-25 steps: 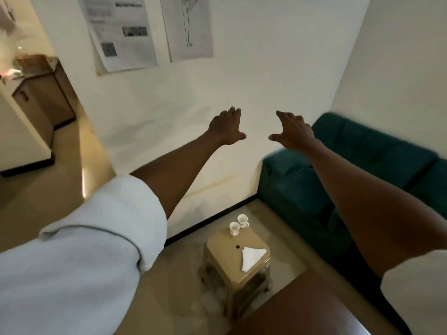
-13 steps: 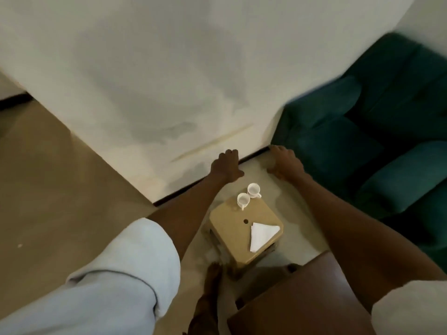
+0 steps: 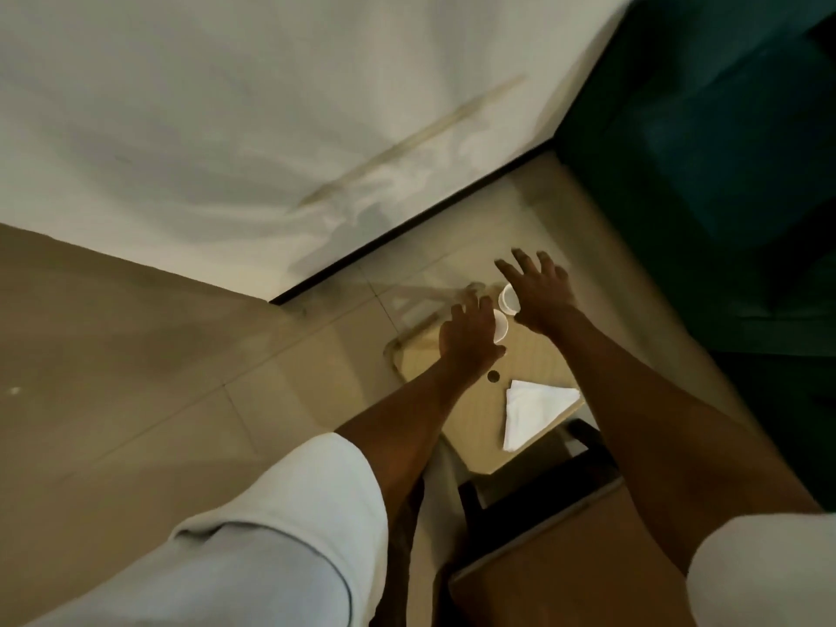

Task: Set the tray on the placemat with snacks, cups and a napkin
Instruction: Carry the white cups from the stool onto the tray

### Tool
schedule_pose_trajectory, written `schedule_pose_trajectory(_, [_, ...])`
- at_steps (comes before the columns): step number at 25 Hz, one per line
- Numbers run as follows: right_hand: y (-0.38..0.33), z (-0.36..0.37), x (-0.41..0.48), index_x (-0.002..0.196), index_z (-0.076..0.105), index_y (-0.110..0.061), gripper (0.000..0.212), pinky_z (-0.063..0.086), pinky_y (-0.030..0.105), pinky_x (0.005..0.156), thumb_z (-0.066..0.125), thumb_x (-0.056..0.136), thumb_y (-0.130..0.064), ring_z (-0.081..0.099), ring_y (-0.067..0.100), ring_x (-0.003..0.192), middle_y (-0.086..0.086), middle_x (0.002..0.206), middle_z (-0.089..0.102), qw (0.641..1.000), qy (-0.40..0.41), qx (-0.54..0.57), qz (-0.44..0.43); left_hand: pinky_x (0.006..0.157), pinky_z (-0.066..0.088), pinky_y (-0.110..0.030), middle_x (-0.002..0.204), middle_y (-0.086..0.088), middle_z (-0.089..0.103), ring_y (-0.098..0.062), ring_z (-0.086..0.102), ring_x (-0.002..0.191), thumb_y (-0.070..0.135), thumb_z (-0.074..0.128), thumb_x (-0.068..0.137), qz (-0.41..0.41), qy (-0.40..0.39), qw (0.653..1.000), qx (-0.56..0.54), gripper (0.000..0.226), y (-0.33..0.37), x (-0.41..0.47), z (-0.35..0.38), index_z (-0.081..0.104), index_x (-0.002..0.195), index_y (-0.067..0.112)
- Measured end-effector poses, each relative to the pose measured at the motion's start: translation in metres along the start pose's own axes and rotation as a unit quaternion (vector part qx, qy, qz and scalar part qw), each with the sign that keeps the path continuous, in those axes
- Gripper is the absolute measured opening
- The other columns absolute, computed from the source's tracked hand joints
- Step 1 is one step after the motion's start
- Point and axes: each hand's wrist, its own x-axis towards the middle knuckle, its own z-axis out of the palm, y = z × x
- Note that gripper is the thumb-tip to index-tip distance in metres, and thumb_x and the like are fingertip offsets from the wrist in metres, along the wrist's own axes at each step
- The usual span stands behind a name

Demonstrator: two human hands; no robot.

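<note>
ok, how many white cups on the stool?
2. One cup sits at the stool's far edge, partly behind the left hand; the other cup beside it, partly behind the right hand. More could be hidden.

Two white cups [image 3: 509, 300] [image 3: 500, 326], one folded napkin [image 3: 534, 411], one small stool [image 3: 538, 355], one green sofa [image 3: 724, 174], two hands [image 3: 470, 341] [image 3: 540, 294]

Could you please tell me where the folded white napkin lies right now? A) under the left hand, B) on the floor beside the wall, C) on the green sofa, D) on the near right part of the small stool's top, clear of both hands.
D: the folded white napkin lies flat on the stool's tan top, nearer the camera than the left hand and right hand, which reach over the two white cups.
</note>
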Motion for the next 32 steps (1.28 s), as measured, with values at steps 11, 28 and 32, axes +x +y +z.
schedule_pose_trajectory(11, [-0.009, 0.065, 0.010, 0.137, 0.047, -0.020, 0.052, 0.056, 0.042, 0.075, 0.071, 0.091, -0.011, 0.059, 0.037, 0.109, 0.012, 0.138, 0.048, 0.996, 0.045, 0.063, 0.039, 0.093, 0.060, -0.042, 0.145, -0.010, 0.050, -0.028, 0.064, 0.119, 0.037, 0.076, 0.089, -0.029, -0.006, 0.998, -0.049, 0.072, -0.007, 0.032, 0.051, 0.041, 0.147, 0.012])
schedule_pose_trajectory(28, [0.039, -0.086, -0.417, 0.134, 0.047, -0.026, 0.046, 0.054, 0.036, 0.079, 0.069, 0.095, -0.019, 0.064, 0.030, 0.111, 0.008, 0.131, 0.054, 0.908, 0.235, 0.233, 0.255, 0.092, 0.057, -0.035, 0.134, -0.006, 0.057, -0.026, 0.063, 0.117, 0.040, 0.072, 0.090, 0.178, 0.088, 0.977, 0.079, 0.051, 0.213, -0.259, -0.133, 0.052, 0.134, 0.023])
schedule_pose_trajectory(32, [0.063, -0.156, -0.516, 0.133, 0.050, -0.022, 0.047, 0.059, 0.047, 0.085, 0.072, 0.091, -0.019, 0.066, 0.035, 0.108, 0.011, 0.129, 0.050, 0.897, 0.292, 0.206, 0.262, 0.091, 0.053, -0.045, 0.129, -0.012, 0.055, -0.035, 0.064, 0.116, 0.032, 0.059, 0.096, 0.227, 0.142, 0.961, 0.074, 0.034, 0.286, -0.328, -0.201, 0.053, 0.127, 0.019])
